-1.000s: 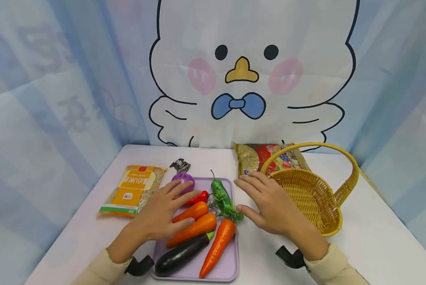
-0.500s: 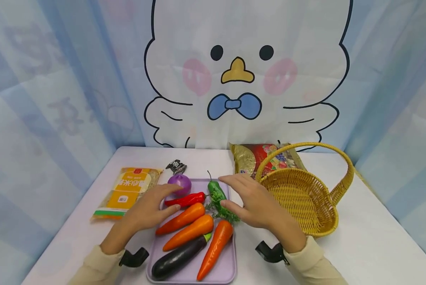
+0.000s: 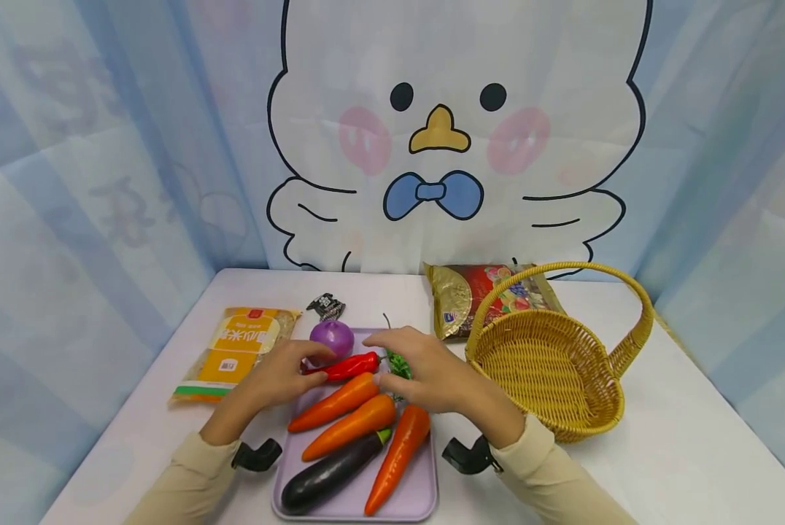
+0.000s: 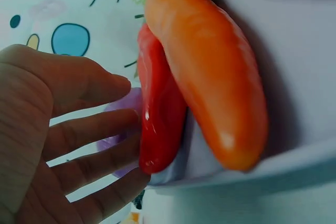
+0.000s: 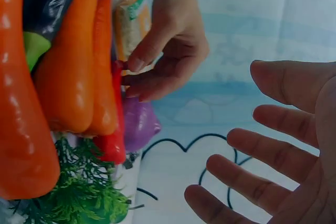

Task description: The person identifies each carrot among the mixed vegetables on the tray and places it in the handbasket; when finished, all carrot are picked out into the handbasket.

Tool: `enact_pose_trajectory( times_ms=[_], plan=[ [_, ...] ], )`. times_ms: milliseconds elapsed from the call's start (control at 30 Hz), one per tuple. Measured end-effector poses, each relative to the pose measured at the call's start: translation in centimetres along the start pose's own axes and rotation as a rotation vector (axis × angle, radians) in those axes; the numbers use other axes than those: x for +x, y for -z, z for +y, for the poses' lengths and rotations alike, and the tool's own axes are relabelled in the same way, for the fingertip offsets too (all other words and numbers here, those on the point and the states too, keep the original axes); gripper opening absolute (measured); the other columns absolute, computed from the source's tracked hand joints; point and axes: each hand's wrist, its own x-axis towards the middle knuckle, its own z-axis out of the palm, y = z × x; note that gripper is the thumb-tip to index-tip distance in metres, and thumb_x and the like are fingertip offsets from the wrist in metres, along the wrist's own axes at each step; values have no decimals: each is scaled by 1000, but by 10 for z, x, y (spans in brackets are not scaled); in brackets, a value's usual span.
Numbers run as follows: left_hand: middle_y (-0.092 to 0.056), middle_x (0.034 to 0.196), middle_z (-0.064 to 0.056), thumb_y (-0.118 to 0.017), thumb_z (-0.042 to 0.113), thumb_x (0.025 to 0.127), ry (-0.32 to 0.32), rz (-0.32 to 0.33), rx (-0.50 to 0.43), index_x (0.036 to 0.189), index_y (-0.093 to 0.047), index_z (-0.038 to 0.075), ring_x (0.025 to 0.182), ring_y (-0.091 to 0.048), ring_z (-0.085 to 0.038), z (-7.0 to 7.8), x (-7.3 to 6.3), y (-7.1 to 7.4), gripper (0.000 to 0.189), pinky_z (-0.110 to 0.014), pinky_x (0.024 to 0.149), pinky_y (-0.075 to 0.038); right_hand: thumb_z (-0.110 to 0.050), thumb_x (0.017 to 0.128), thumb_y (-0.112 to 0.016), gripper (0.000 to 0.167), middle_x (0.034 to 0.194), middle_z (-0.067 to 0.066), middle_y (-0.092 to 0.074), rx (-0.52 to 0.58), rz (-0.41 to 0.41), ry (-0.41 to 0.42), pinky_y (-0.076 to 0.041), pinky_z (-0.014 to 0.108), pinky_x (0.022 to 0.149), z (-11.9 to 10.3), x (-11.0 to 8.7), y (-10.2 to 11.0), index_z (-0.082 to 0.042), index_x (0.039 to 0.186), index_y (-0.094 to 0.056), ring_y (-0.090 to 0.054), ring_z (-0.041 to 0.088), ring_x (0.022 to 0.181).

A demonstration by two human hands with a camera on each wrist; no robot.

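Observation:
My left hand (image 3: pixel 277 375) is at the tip end of a red chili pepper (image 3: pixel 353 366). In the left wrist view its fingers are spread beside the pepper; whether they touch it I cannot tell. Over the green pepper my right hand (image 3: pixel 428 368) hovers, with spread fingers holding nothing in the right wrist view. It hides most of that pepper and the leafy green sprig (image 3: pixel 397 364). A purple onion (image 3: pixel 332 338) sits behind the red pepper. Nearer lie three carrots, one (image 3: pixel 399 459) lengthwise at the right, and a dark eggplant (image 3: pixel 333 472), on a lilac tray (image 3: pixel 422 503).
A yellow wicker basket (image 3: pixel 543 364) with a tall handle stands right of the tray. Behind it lies a red and gold bag (image 3: pixel 451 306). A grain packet (image 3: pixel 235 350) is at the left, and a small black wrapper (image 3: pixel 327 306) behind the onion.
My right hand has moved left, from beside the basket to over the green pepper. The left hand has lowered toward the red pepper's tip. The vegetables stay in place on the tray.

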Motion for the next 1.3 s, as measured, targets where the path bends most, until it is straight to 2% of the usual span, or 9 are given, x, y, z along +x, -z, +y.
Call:
enact_pose_trajectory(
  times_ms=[300,500,700,800,933,1100,1300],
  plan=[
    [-72,99,7,-75,13,87,16,-19,-22,111,-76,17,83,-59,-11,-9,-1,-9,24,-30,78,-57,-30,99,-64,44,139,0,-62,-112,-185,-40,-43,42,112,5,20,-14,-14,140,-61,-53,20,131],
    [-73,106,5,-75,13,87,15,12,-54,111,-76,19,89,-60,-15,-17,-3,-14,25,-37,86,-56,-26,98,-66,35,128,1,-69,-149,-237,-4,-45,37,109,7,33,-20,-12,130,-68,-60,18,121],
    [-72,113,3,-76,16,88,82,35,-148,112,-77,22,104,-62,-21,-24,-6,-19,25,-50,97,-54,-25,98,-67,31,128,-2,-68,-148,-297,-24,-45,36,109,13,42,-30,-13,127,-70,-60,16,121],
    [-72,115,2,-77,16,88,106,48,-173,111,-77,23,106,-62,-22,-27,-7,-21,24,-50,97,-54,-27,98,-67,29,125,-3,-69,-149,-319,-39,-46,33,107,19,43,-36,-15,124,-72,-61,14,116],
    [-72,115,2,-77,16,88,103,62,-190,111,-77,23,104,-62,-21,-29,-8,-22,24,-48,96,-55,-29,97,-69,28,121,-3,-71,-174,-333,-47,-48,32,104,24,45,-40,-15,121,-73,-62,13,110],
    [-72,114,2,-76,16,88,100,70,-207,110,-77,22,103,-62,-20,-30,-9,-23,23,-48,96,-55,-28,96,-68,29,121,-4,-71,-230,-377,-46,-48,32,104,26,49,-43,-15,122,-72,-62,13,110],
    [-72,115,2,-77,17,88,130,70,-243,110,-77,22,104,-62,-20,-31,-10,-23,23,-47,96,-54,-30,95,-71,32,122,-5,-71,-273,-418,-58,-47,33,105,23,54,-50,-16,124,-72,-62,14,113]
  ],
)
